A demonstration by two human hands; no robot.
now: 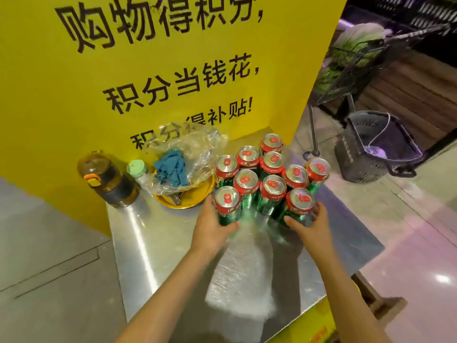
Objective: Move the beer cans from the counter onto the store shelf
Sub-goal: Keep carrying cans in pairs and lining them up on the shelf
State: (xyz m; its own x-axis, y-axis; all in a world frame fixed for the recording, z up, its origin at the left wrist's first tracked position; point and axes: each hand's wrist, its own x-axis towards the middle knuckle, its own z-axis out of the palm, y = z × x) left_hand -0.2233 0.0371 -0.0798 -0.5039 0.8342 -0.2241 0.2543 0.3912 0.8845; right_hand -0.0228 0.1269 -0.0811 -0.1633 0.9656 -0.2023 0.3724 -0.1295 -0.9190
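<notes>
Head view: wide-angle, looking down at a steel table (153,256) against a yellow sign panel (74,100)
Hidden or cut off: bottom line of black print on the panel partly covered by a clear plastic bag (190,154); lower bodies of the rear cans masked by the cans in front; panel print cut off at the top edge; store shelf not made out anywhere
Hard to make out: contents of the yellow dish (190,199) under the bag, apart from a blue cloth (171,168); small print on the can rims; dim, blurred goods in the wire cart (351,60) at upper right
Beer cans (269,179): ten, all upright, green bodies with red tops, clustered tightly on the table near its far right corner
Left hand (212,226): wrapped around the front-left can (227,206), thumb across its lower body
Right hand (312,225): curled around the front-right can (298,206), which tilts slightly
Bottles: two, an amber flask (108,179) with an orange latch, and a small green-capped bottle (138,172) just beside it
Baskets: one dark plastic basket (376,152) on the floor to the right
</notes>
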